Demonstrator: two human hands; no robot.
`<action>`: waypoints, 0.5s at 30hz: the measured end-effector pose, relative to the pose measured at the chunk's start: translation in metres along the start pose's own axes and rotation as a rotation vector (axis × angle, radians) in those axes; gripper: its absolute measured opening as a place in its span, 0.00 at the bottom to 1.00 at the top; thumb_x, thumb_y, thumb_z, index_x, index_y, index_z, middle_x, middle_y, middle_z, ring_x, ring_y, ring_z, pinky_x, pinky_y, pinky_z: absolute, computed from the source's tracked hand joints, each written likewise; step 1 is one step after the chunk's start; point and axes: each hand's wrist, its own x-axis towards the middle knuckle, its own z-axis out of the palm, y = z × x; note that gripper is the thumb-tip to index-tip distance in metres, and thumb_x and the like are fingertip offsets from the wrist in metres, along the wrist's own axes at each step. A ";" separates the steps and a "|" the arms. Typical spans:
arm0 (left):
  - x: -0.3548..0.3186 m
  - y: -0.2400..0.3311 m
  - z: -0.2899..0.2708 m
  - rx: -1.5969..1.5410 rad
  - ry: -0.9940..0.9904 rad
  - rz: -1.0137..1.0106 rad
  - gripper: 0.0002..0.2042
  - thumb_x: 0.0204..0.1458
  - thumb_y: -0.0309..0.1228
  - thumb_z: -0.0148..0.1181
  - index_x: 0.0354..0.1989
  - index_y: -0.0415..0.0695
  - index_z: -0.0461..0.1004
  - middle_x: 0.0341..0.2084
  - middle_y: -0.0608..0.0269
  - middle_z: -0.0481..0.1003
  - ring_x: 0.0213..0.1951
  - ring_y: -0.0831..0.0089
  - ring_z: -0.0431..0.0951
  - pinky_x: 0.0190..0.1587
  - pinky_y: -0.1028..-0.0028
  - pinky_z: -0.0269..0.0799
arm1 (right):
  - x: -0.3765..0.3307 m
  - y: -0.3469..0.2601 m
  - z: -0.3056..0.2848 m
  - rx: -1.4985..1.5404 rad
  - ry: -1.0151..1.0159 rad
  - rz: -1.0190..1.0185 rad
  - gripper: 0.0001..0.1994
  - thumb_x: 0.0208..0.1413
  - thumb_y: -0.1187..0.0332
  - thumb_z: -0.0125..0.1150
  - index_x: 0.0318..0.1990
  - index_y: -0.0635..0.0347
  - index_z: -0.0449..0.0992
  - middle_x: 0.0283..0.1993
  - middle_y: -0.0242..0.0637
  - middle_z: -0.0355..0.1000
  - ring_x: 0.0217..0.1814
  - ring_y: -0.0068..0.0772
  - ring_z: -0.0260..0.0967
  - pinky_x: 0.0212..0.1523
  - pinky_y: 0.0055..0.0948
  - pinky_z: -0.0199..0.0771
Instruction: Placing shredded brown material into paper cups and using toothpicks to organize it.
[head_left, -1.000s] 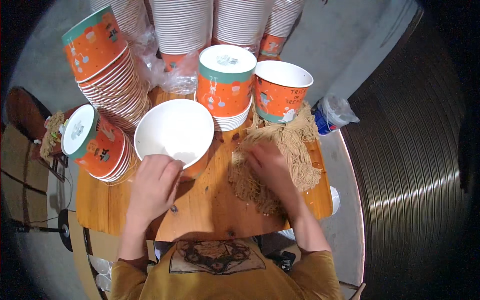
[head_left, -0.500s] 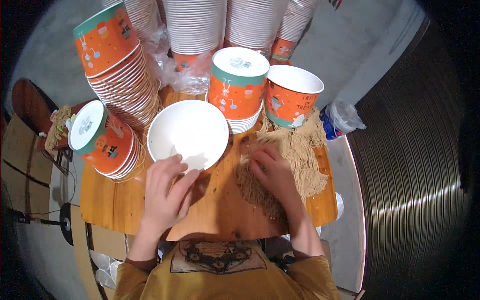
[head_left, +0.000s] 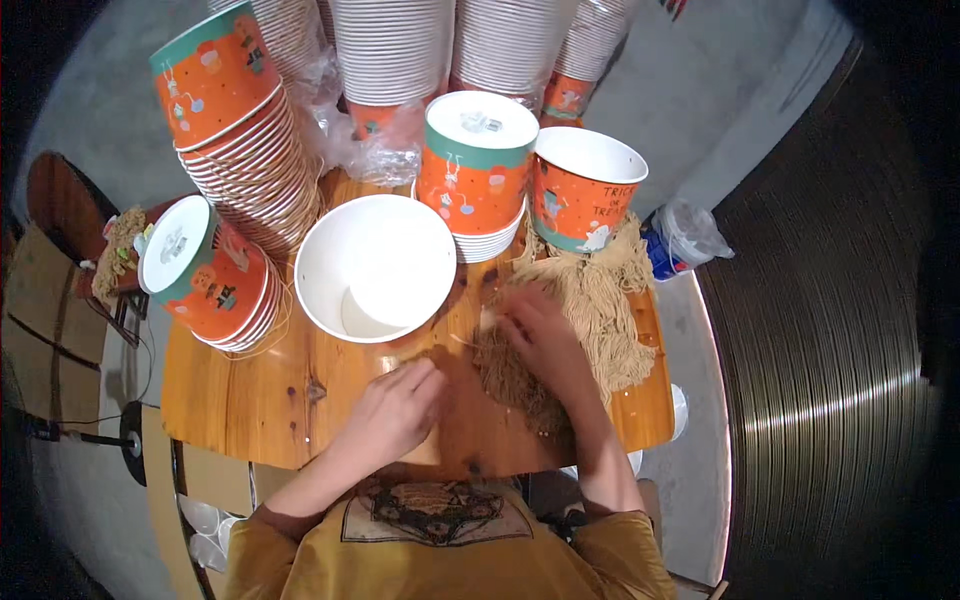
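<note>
A white-lined paper bucket [head_left: 375, 270] stands with its mouth up on the wooden table, a small hole visible in its wall. My left hand [head_left: 400, 408] is just in front of it, off the rim, with curled fingers; what they hold, if anything, is hidden. To the right, my right hand [head_left: 540, 325] is over a bundle of tan cords [head_left: 600, 330], its thumb and fingers pinched together. A thin pale strand shows beside those fingertips, seemingly held by them.
Upside-down orange buckets [head_left: 215, 275] are stacked at left, a taller leaning stack [head_left: 235, 150] behind. Another inverted stack [head_left: 475, 180] and an upright bucket [head_left: 585, 195] are at the back right. Plastic-wrapped stacks [head_left: 395, 50] line the wall. A blue pail [head_left: 668, 248] is beyond the table's right edge.
My left hand has left the white-lined bucket's near rim and come nearer to me and to the right, its fingers now curled. My right hand has hardly moved over the cords.
</note>
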 end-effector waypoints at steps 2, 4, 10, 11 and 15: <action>0.001 -0.004 0.008 -0.012 -0.009 -0.055 0.06 0.48 0.24 0.58 0.32 0.40 0.68 0.30 0.54 0.69 0.32 0.55 0.76 0.30 0.62 0.73 | -0.002 0.000 0.008 -0.080 -0.120 -0.051 0.07 0.51 0.69 0.61 0.36 0.61 0.74 0.36 0.43 0.70 0.43 0.48 0.69 0.45 0.40 0.70; 0.002 -0.009 0.016 0.006 0.098 -0.119 0.04 0.53 0.27 0.56 0.33 0.41 0.69 0.28 0.54 0.69 0.27 0.54 0.76 0.26 0.61 0.73 | -0.002 -0.001 0.016 -0.121 -0.219 -0.111 0.07 0.49 0.68 0.60 0.33 0.61 0.73 0.35 0.44 0.69 0.43 0.49 0.68 0.45 0.42 0.69; 0.003 -0.008 0.021 -0.024 0.095 -0.201 0.05 0.56 0.30 0.53 0.35 0.42 0.70 0.28 0.54 0.71 0.29 0.53 0.76 0.28 0.60 0.73 | -0.008 0.005 0.030 -0.205 -0.296 -0.144 0.07 0.44 0.69 0.61 0.27 0.61 0.71 0.33 0.46 0.68 0.40 0.49 0.67 0.42 0.43 0.69; 0.002 -0.008 0.021 -0.023 0.097 -0.203 0.05 0.56 0.30 0.53 0.35 0.42 0.70 0.28 0.54 0.71 0.29 0.53 0.76 0.28 0.60 0.73 | -0.008 0.002 0.028 -0.136 -0.246 -0.151 0.06 0.44 0.69 0.60 0.27 0.61 0.71 0.33 0.46 0.68 0.40 0.50 0.67 0.43 0.43 0.69; 0.005 -0.003 0.018 -0.168 0.093 -0.329 0.07 0.56 0.30 0.53 0.38 0.40 0.71 0.33 0.50 0.74 0.35 0.50 0.76 0.36 0.59 0.72 | -0.008 -0.004 0.023 0.022 -0.285 -0.031 0.07 0.43 0.70 0.61 0.28 0.60 0.71 0.33 0.46 0.68 0.40 0.50 0.67 0.43 0.43 0.68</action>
